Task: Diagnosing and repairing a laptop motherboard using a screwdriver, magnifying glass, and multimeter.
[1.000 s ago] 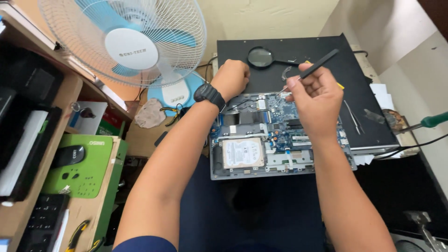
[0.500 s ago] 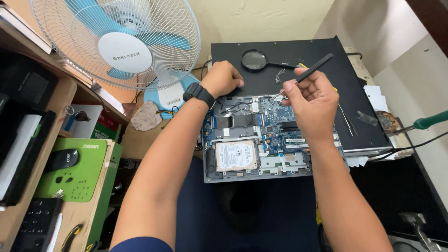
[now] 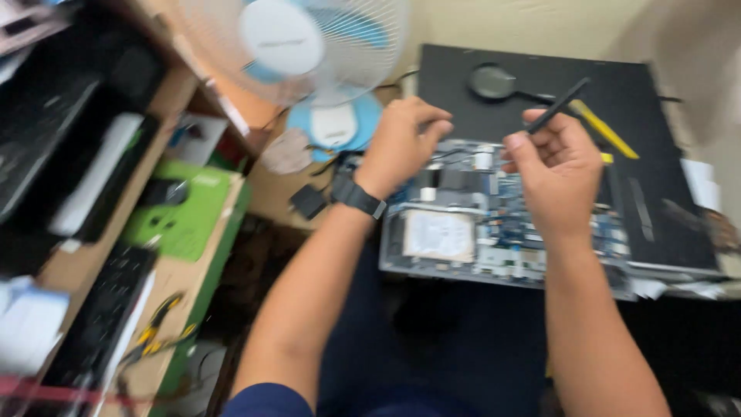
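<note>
Change: against the frames from a moment back, my view has swung and blurred, the fan has slid toward the top middle and the opened laptop has moved right; both hands sit over the board much as they did, so I judge the work on the board has not moved on.
Far left: a dark shelf unit (image 3: 69, 154) with black and white gear, too smeared for me to tell apart.
Green box: a bright green box (image 3: 185, 212) stands below the shelf, with a dark small object on top.
Keyboard: a black keyboard (image 3: 108, 309) lies near the lower left corner, yellow-handled pliers (image 3: 158, 328) just beside it.
Fan: a white and blue fan (image 3: 309, 54) stands close behind my left hand, crowding that side.
Left hand: my left hand (image 3: 401, 143), a black watch (image 3: 357, 197) on its wrist, is curled with fingers pressed together at the laptop's upper left edge; what it pinches, I cannot tell.
Laptop: the opened laptop (image 3: 494, 232) rests on my lap against the black mat, blue board and silver drive (image 3: 438, 235) bare.
Right hand: my right hand (image 3: 556, 170) is closed around a slim black tool (image 3: 557, 106), its end pointing up and away from the board.
Mat: the black mat (image 3: 656, 100) carries a magnifying glass (image 3: 494, 81) and a yellow pry tool (image 3: 606, 131), near my right hand but apart from it.
</note>
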